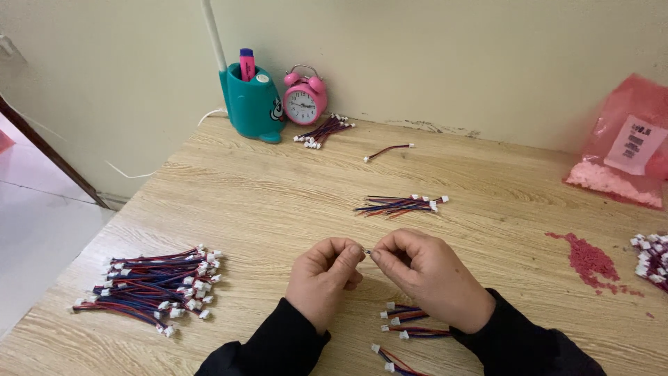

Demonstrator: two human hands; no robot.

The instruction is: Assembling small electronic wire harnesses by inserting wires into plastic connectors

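1. Left hand (321,277) and right hand (426,276) meet fingertip to fingertip, both pinching one tiny metal piece (368,251) at table centre.
2. Loose wires (410,327) lie at six o'clock of them.
3. Big wire bundle (154,287) at nine o'clock.

Matt grained wood table (264,202), glossy plastic clock (304,99), crinkled shiny plastic bag (623,150), plastic-sheathed wires (149,287)

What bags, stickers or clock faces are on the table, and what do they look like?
Pink plastic bag: far right, against the wall, see-through, with pale pink bits heaped inside.
White label: rectangular sticker on that bag, with dark print.
Pink alarm clock: back of the table beside the teal pen holder, round white face, two bells on top.
No screens or signs.
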